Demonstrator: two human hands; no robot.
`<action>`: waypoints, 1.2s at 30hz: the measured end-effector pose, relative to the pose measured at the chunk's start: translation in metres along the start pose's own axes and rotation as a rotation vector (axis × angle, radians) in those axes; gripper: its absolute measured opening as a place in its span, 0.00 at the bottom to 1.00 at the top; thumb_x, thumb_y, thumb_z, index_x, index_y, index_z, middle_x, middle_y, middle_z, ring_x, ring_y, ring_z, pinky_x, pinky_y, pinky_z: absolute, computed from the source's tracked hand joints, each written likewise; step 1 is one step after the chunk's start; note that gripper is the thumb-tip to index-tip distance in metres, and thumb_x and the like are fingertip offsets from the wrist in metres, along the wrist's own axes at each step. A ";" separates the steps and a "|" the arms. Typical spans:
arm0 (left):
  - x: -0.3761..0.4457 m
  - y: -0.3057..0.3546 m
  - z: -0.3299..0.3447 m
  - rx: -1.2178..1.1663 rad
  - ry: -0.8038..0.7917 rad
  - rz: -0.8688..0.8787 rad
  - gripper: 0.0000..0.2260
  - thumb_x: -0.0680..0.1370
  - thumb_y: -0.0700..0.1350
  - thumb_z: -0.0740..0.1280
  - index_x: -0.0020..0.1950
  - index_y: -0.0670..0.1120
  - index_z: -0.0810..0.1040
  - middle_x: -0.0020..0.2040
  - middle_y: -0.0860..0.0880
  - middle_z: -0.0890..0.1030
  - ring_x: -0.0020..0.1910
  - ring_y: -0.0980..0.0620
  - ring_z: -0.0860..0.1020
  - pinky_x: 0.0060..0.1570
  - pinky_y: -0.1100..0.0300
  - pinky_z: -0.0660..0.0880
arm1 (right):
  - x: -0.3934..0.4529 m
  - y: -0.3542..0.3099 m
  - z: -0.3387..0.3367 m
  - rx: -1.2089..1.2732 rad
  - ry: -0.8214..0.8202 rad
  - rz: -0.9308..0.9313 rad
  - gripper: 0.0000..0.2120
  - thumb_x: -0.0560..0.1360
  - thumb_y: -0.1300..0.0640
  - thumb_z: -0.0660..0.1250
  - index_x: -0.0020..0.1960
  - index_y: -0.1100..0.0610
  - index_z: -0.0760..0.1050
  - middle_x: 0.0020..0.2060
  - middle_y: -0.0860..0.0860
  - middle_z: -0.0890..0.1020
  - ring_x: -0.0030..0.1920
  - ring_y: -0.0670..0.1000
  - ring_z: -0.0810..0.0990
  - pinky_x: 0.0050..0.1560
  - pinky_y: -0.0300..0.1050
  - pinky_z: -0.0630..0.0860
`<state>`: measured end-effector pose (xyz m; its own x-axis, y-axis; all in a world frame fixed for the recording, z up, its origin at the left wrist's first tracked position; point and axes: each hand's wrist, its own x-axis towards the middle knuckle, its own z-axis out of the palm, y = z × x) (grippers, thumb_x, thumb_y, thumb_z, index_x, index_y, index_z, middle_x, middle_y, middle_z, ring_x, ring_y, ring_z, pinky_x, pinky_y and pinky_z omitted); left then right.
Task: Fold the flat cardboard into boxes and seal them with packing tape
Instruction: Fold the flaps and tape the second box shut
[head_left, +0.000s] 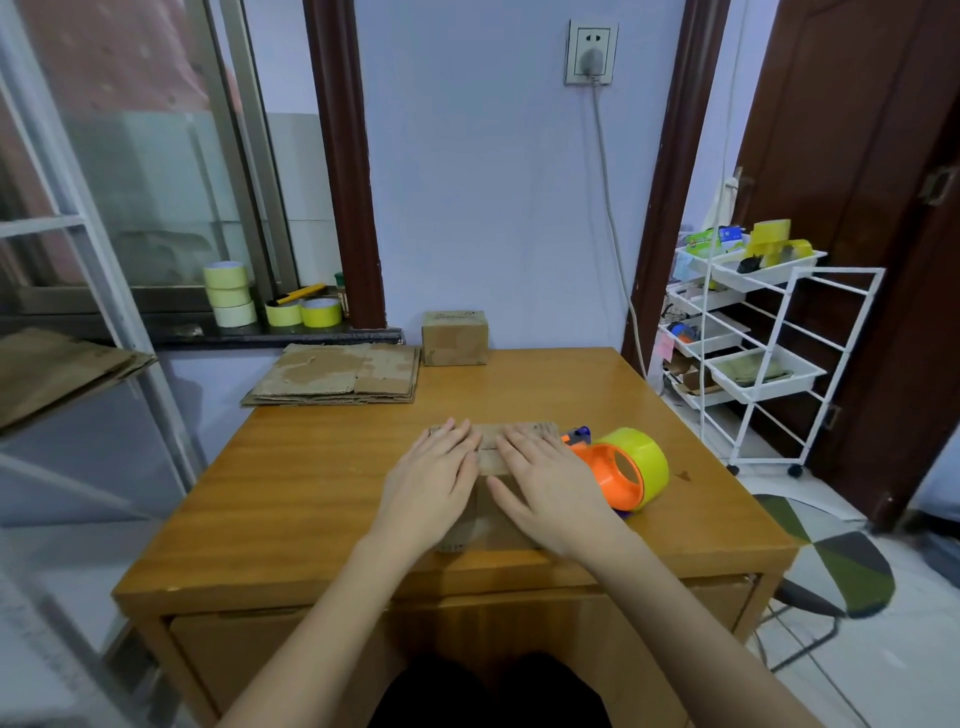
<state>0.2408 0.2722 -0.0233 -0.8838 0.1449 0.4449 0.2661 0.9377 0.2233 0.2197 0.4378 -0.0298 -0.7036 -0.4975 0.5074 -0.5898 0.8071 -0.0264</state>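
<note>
A small brown cardboard box (488, 457) stands on the wooden table (291, 499), near its front middle. My left hand (431, 483) and my right hand (550, 488) lie flat on its top, side by side, fingers straight and pointing away from me. Most of the box is hidden under them. Just right of the box lies an orange tape dispenser (613, 475) with a yellow tape roll (647, 460). A stack of flat cardboard (337, 374) lies at the table's far left corner. A finished small box (454, 338) stands at the far edge by the wall.
Several tape rolls (228, 296) sit on the window sill at the left. A white wire cart (753, 338) with trays stands to the right of the table. A chair seat (831, 566) shows at the lower right. More flat cardboard (57, 369) rests on a shelf at the far left.
</note>
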 end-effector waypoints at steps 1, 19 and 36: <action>0.000 0.000 0.000 0.000 0.003 0.002 0.20 0.84 0.52 0.47 0.75 0.51 0.63 0.75 0.54 0.62 0.75 0.59 0.56 0.71 0.66 0.44 | 0.000 0.001 0.000 -0.005 0.001 -0.005 0.28 0.77 0.43 0.53 0.61 0.62 0.78 0.59 0.58 0.81 0.61 0.56 0.79 0.62 0.55 0.73; 0.012 -0.004 0.008 -0.017 0.008 -0.025 0.28 0.79 0.57 0.40 0.74 0.51 0.65 0.74 0.54 0.65 0.75 0.58 0.58 0.70 0.66 0.44 | -0.051 0.097 -0.030 0.333 -0.003 0.663 0.39 0.77 0.43 0.64 0.78 0.57 0.50 0.76 0.56 0.57 0.74 0.55 0.60 0.69 0.54 0.64; 0.016 -0.001 0.004 -0.162 -0.022 -0.090 0.18 0.84 0.48 0.51 0.74 0.52 0.66 0.75 0.55 0.63 0.75 0.58 0.55 0.70 0.66 0.43 | -0.055 0.100 0.000 0.729 0.019 0.930 0.18 0.75 0.52 0.70 0.58 0.54 0.65 0.56 0.56 0.76 0.52 0.53 0.75 0.49 0.48 0.74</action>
<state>0.2250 0.2747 -0.0199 -0.9144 0.0710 0.3985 0.2426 0.8842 0.3992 0.1994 0.5459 -0.0602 -0.9796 0.1957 0.0459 0.0552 0.4814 -0.8747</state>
